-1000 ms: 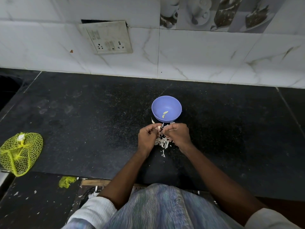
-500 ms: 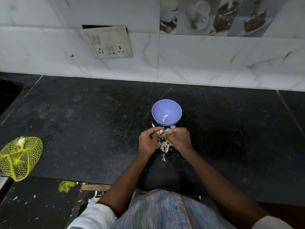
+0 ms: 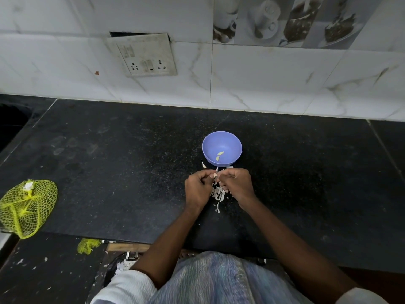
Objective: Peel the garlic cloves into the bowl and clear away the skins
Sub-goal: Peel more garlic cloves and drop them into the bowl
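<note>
Two hands meet at 6 o'clock of the bowl (image 3: 221, 148): left hand (image 3: 198, 189) and right hand (image 3: 237, 186) both pinch one garlic clove (image 3: 215, 175), unchanged from a second ago, so peeling continues; its axis is too hidden to tell. Skins (image 3: 218, 194) lie beneath on the bench (image 3: 109, 161); one peeled clove (image 3: 219, 154) points toward 1 o'clock.

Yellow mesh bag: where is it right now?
In the head view, the yellow mesh bag lies at the far left edge of the black counter, well left of both hands and the blue bowl.
</note>
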